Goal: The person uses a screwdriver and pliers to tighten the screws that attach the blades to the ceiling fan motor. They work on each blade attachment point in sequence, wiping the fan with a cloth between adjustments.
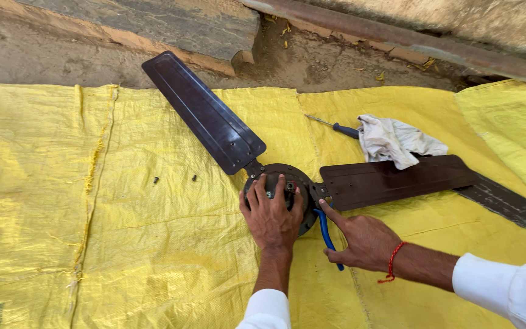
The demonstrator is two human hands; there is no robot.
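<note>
Down on a yellow woven plastic sheet [123, 244] lies a dark brown ceiling fan, and the left hand [271, 216] is spread wide over its round motor hub [296, 183], fingers curled over the top and pressing it flat. The right hand [363, 240] is closed around blue-handled pliers [326, 231], whose nose is tucked in at the hub's right side where a blade bracket meets it; the tip itself is hidden.

One blade [205, 116] runs toward the sheet's far edge and overhangs the bare dirt there; another blade [397, 180] stretches right, with a third mostly hidden beneath it. A white rag [397, 141] rests on that blade's far side, touching a blue-handled screwdriver [336, 128].

Two small loose screws [175, 179] sit well left of the hub. A judgement: these could roll into a fold of the sheet and be lost, and the pliers could slip off the fastener toward the left fingers if the hub shifts.

Open room lies left and near; the right side is crowded by blades.
</note>
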